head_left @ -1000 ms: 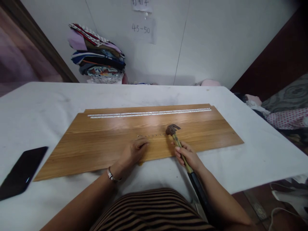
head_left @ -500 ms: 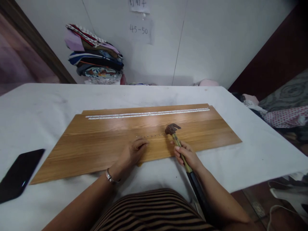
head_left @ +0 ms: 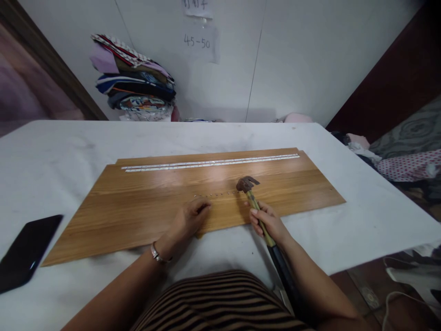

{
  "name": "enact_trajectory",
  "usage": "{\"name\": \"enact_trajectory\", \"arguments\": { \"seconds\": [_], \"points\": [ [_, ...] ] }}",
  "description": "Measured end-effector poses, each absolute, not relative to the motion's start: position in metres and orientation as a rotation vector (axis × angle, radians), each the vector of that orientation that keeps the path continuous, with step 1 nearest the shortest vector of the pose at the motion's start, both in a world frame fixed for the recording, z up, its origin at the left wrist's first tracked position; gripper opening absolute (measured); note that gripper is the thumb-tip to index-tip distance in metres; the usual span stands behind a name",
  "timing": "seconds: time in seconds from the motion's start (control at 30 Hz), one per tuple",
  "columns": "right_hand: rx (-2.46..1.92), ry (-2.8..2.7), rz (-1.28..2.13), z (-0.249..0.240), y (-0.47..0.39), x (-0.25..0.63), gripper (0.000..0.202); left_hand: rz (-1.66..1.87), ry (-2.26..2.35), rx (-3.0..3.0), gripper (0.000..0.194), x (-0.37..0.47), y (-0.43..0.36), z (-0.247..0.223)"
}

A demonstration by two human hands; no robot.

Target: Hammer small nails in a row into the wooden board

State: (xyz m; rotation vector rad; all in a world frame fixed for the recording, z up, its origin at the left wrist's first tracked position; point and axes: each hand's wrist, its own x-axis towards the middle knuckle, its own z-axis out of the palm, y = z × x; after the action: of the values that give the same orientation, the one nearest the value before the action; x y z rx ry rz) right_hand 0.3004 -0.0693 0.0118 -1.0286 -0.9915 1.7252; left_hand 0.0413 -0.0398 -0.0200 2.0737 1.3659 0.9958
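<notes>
A claw hammer (head_left: 253, 202) is in my right hand (head_left: 267, 220), whose fingers wrap round the handle below the rusty head. The head is over the right end of a row of small nails (head_left: 222, 194) in a wood-grain board (head_left: 138, 202); whether it touches them I cannot tell. My left hand (head_left: 193, 214) rests on the board just below the left part of the row, fingers curled with thumb and forefinger close together. Anything between them is too small or hidden to make out. Two white marked strips (head_left: 212, 162) lie along the board's far side.
The board lies on a white-covered table (head_left: 172, 138). A black phone (head_left: 29, 250) is at the left. Folded clothes (head_left: 138, 78) are stacked behind the table, against the wall with paper signs (head_left: 198, 42). More cloth (head_left: 409, 166) lies off the right edge.
Both hands and the hammer hold nearly the same places on the board. The whole view has shifted very slightly.
</notes>
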Motion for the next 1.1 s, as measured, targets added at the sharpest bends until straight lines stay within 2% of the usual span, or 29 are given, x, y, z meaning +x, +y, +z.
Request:
{"name": "enact_trajectory", "arguments": {
  "seconds": [0.37, 0.7, 1.1],
  "points": [
    [-1.039, -0.951, 1.735, 0.013, -0.068, 0.298, 0.033, 1.045, 1.37, 2.071, 0.012, 0.039, -0.038, -0.027],
    [-1.051, -0.975, 1.715, 0.016, -0.068, 0.297, 0.032, 0.981, 1.425, 2.04, 0.015, 0.045, -0.042, 0.0],
    [-1.032, -0.992, 1.739, 0.012, -0.068, 0.296, 0.035, 0.953, 1.468, 2.023, 0.018, 0.046, -0.043, 0.005]
  ]
}}
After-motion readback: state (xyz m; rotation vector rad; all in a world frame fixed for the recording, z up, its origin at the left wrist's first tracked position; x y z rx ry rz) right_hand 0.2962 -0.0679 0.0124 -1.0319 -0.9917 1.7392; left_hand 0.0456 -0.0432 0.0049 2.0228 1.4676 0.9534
